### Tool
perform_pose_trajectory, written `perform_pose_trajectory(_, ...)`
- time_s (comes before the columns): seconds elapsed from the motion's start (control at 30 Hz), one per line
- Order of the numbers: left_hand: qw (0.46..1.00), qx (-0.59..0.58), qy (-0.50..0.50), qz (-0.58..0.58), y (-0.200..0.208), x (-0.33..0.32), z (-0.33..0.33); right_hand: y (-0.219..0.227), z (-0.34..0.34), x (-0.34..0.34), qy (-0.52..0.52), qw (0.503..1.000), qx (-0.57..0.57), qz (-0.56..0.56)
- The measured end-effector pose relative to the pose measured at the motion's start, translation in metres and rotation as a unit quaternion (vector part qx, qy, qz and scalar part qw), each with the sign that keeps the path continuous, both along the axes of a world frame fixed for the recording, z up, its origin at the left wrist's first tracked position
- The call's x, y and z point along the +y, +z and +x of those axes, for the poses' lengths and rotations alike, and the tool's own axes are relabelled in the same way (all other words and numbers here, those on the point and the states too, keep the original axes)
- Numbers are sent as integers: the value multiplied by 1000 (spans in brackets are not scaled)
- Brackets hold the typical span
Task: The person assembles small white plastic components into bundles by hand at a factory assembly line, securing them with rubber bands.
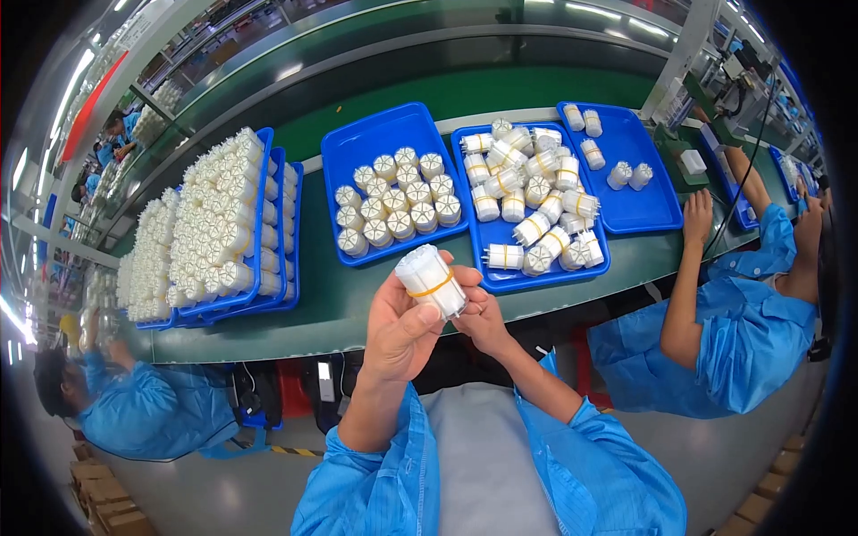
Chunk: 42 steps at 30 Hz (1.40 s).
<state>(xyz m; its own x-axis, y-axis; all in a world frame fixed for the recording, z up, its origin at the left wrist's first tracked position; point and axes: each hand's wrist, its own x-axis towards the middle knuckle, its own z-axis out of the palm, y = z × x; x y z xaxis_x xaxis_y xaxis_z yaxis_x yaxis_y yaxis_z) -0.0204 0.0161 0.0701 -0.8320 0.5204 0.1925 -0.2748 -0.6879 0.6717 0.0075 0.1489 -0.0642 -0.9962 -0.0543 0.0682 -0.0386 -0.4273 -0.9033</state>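
My left hand [398, 335] is closed round a white cylinder-shaped bundle [433, 282] with a yellow band about its middle, held tilted above the table's near edge. The fingers of my right hand [485, 323] are bent against the bundle's lower right end, where short thin pins stick out; part of their grip is hidden behind it. Just beyond my hands, a blue tray [365, 138] carries similar bundles standing in rows. To its right, a second blue tray [545, 283] is heaped with banded bundles, many on their sides.
Stacked blue trays [268, 214] full of white bundles stand at the left. A blue tray [639, 214] with several bundles lies at the right, close to a co-worker's hand [697, 214]. Another person in blue [156, 406] sits at the left. The green table [313, 326] runs beneath everything.
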Motion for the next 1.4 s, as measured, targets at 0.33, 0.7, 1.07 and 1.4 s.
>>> perform_pose_trajectory(0.33,997,41,-15,59,-8,-1,-4,-4,-2,0,-8,999,15,35)
perform_pose_trajectory(0.7,933,341,108,-46,-10,3,-14,-10,-2,1,-24,997,18,70)
perform_pose_trajectory(1.07,729,574,253,-275,9,4,-16,2,-3,4,-30,991,74,109)
perform_pose_trajectory(1.4,634,603,325,-360,7,-2,-17,21,-1,-5,-58,996,44,50)
